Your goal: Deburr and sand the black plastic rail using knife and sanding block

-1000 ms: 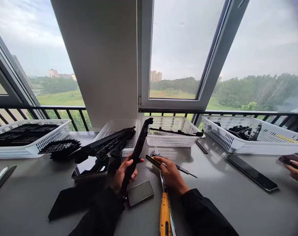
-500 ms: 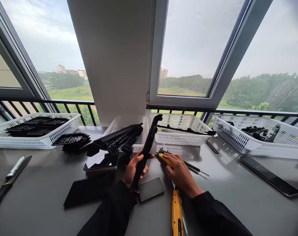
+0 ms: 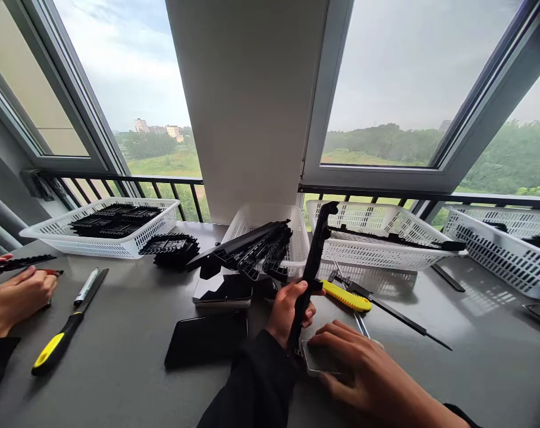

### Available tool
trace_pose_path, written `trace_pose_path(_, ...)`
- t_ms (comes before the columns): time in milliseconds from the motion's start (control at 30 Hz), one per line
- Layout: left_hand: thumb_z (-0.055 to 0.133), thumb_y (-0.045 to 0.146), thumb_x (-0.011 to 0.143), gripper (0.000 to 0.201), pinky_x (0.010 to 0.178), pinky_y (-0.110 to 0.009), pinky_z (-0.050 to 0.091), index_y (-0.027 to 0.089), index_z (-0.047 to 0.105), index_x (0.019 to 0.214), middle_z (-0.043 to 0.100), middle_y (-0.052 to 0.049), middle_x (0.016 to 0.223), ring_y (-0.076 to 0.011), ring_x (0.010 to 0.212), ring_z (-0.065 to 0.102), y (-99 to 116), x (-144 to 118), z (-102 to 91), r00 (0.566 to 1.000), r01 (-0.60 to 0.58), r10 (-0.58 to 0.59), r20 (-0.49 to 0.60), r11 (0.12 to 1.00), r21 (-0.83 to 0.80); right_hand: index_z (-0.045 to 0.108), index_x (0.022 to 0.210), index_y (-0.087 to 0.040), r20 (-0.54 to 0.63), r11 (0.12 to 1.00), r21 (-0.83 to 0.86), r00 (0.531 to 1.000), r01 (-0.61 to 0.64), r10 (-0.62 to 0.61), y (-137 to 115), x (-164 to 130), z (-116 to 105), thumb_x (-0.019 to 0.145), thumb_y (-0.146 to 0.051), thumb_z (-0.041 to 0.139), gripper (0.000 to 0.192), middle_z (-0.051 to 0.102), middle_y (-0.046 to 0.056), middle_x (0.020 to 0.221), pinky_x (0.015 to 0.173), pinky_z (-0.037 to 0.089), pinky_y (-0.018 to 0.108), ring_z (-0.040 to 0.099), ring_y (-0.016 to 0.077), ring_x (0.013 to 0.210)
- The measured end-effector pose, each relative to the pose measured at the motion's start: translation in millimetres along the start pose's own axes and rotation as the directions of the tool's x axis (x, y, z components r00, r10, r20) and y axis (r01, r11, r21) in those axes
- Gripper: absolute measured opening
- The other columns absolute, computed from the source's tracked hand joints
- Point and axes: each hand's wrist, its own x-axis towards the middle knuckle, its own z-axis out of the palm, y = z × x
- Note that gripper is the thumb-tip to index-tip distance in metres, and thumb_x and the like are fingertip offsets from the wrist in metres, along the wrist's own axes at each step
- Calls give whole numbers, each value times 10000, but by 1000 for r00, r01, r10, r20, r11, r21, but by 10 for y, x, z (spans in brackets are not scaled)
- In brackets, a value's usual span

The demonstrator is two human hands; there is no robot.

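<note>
My left hand is closed around a long black plastic strip, held tilted upright over the table. My right hand has its fingers and thumb round the edges of a flat grey rectangular block, beside the lower end of the strip. The palm side of this hand is hidden. Just beyond it lies a yellow utility knife, next to a dark caliper and a thin metal rod. A black phone rests left of my left hand.
White baskets line the back: one with black parts, a middle one, another and a right one. Black strips fan out over a box. At left are a black-yellow knife, a marker and another person's hand.
My right hand has let go of the yellow utility knife and come nearer, onto the grey block. The view has swung left. More of the other person's hand shows, with a black part.
</note>
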Motion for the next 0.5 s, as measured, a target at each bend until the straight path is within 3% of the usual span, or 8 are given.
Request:
trace_pose_path(100,830,605,734,485,371,-239,212,134,722,771,725,-77,706,-67,407,377,5,3,-15,1000,22,-22,7,1000,16,751,995,-302,-48,993,114,998,-35,40,26,-17,28,939,-320,607,156,775,54,888,760,551,341,729,272,839)
trace_pose_path(233,793,706,751,564,407,-263,183,146,736,717,497,30,433,-83,365,312,8,-1,-29,998,66,-67,18,996,61,764,962,-290,-150,972,207,978,-113,145,100,-14,169,1052,-501,461,380,710,7,681,603,462,293,647,208,592)
trace_pose_path(367,789,770,727,598,454,-282,237,183,700,652,498,18,462,-108,418,372,0,-31,11,998,63,-61,-18,994,95,722,1061,-261,-228,907,395,940,-148,253,149,35,214,1076,-593,411,455,683,-3,722,528,408,264,571,172,545)
trace_pose_path(500,782,794,725,633,506,-300,306,210,606,556,499,8,537,-124,497,416,-13,-69,89,998,63,-62,-11,994,86,603,1063,-248,-227,896,414,935,-162,274,132,105,178,1010,-624,534,386,525,-69,577,505,297,253,418,147,499)
